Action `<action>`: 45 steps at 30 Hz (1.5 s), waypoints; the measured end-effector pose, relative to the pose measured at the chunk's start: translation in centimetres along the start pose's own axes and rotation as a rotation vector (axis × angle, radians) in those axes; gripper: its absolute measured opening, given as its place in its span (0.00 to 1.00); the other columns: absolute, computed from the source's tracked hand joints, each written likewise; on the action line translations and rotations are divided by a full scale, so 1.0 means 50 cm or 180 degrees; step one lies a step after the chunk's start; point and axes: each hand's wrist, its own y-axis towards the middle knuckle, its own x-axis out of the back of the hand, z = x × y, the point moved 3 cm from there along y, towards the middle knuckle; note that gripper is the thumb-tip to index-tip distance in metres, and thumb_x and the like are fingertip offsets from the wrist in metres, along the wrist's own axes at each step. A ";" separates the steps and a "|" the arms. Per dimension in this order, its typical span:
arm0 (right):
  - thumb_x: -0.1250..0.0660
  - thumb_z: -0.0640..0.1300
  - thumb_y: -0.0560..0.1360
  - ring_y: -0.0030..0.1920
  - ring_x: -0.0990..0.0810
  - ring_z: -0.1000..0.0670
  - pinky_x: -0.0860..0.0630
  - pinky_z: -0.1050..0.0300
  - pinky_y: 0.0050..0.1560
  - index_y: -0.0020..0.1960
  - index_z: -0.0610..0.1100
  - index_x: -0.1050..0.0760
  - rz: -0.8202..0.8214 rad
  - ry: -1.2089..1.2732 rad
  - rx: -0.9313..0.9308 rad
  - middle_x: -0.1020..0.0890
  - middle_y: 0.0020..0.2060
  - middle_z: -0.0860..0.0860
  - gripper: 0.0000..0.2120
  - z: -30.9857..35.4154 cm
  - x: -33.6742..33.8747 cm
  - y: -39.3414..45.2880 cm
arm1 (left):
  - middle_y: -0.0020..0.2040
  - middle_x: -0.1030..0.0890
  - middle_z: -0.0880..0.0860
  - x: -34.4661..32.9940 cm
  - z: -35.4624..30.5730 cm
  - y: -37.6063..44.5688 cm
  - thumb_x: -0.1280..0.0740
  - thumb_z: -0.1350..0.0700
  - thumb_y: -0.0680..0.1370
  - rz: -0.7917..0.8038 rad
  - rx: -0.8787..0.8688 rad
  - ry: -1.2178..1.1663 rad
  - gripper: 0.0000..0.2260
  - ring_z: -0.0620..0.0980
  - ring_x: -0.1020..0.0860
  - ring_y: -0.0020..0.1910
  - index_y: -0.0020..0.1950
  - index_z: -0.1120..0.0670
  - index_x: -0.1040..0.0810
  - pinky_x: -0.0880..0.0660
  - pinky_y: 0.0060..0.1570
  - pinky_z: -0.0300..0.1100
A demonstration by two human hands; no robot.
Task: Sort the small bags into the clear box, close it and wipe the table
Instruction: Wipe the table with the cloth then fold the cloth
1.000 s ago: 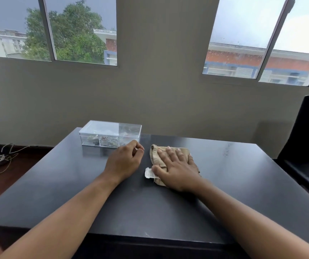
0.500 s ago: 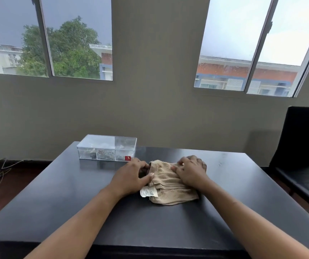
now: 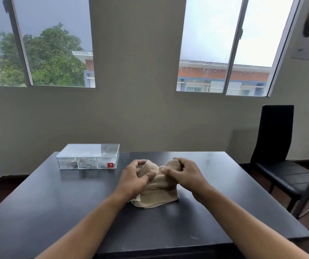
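Ribbed beige cloth (image 3: pixel 157 191); glossy dark table (image 3: pixel 56 212).

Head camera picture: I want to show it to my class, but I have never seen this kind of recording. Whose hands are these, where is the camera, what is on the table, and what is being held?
No machine here: a person wears a camera on the head, looking forward and down, so both arms reach in from below. The left hand and right hand together grip a beige cloth, bunching it on the black table. Further back on the left stands a clear box with its lid on and small items inside. A black chair stands at the right.
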 end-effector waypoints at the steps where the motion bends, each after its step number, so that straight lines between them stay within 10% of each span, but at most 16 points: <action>1: 0.19 0.45 0.70 0.44 0.15 0.49 0.19 0.56 0.44 0.49 0.40 0.16 0.0092 0.0253 -0.0199 0.14 0.42 0.49 0.13 -0.019 0.009 -0.006 | 0.49 0.12 0.47 -0.008 -0.010 0.000 0.21 0.51 0.73 -0.0077 -0.0042 -0.0074 0.22 0.40 0.14 0.46 0.65 0.47 0.22 0.17 0.53 0.41; 6: 0.21 0.38 0.72 0.48 0.13 0.43 0.15 0.43 0.45 0.61 0.44 0.21 -0.0162 0.1398 -0.0524 0.14 0.53 0.41 0.19 -0.058 0.066 -0.020 | 0.51 0.12 0.47 -0.046 -0.066 0.000 0.22 0.53 0.74 -0.0197 -0.0466 -0.0328 0.21 0.42 0.14 0.50 0.66 0.40 0.21 0.18 0.58 0.48; 15: 0.31 0.40 0.79 0.44 0.19 0.58 0.25 0.61 0.45 0.61 0.51 0.30 -0.1472 -0.0494 0.1048 0.19 0.47 0.55 0.14 -0.002 0.251 0.012 | 0.59 0.15 0.44 -0.179 -0.185 0.034 0.29 0.54 0.79 0.0363 -0.0844 -0.0268 0.24 0.41 0.16 0.57 0.69 0.33 0.28 0.21 0.63 0.48; 26: 0.30 0.39 0.78 0.45 0.21 0.56 0.31 0.58 0.49 0.65 0.48 0.33 -0.0816 -0.1507 0.0470 0.22 0.43 0.50 0.20 -0.081 0.391 0.049 | 0.71 0.22 0.43 -0.355 -0.197 0.025 0.34 0.57 0.81 0.0689 -0.0563 0.0062 0.27 0.42 0.24 0.68 0.79 0.41 0.33 0.31 0.70 0.37; 30: 0.28 0.39 0.77 0.45 0.23 0.58 0.32 0.71 0.47 0.65 0.47 0.31 -0.0785 -0.1733 0.0357 0.22 0.46 0.54 0.20 -0.113 0.412 0.059 | 0.73 0.27 0.49 -0.401 -0.193 0.020 0.34 0.57 0.80 0.0801 -0.0652 0.0631 0.31 0.50 0.26 0.70 0.82 0.46 0.40 0.34 0.67 0.36; 38: 0.30 0.41 0.79 0.66 0.24 0.39 0.29 0.49 0.67 0.75 0.41 0.31 -0.1206 -0.1968 -0.0102 0.26 0.68 0.40 0.26 -0.210 0.363 0.030 | 0.78 0.38 0.53 -0.418 -0.170 -0.004 0.37 0.58 0.79 0.0553 -0.0919 0.1645 0.27 0.56 0.27 0.69 0.78 0.46 0.32 0.26 0.64 0.48; 45: 0.41 0.46 0.85 0.79 0.39 0.40 0.57 0.39 0.79 0.70 0.42 0.23 -0.1514 -0.2770 -0.0114 0.24 0.71 0.43 0.17 -0.185 0.326 -0.006 | 0.77 0.34 0.54 -0.394 -0.170 -0.007 0.37 0.56 0.80 0.0480 -0.1099 0.1865 0.19 0.57 0.26 0.68 0.70 0.51 0.22 0.25 0.61 0.49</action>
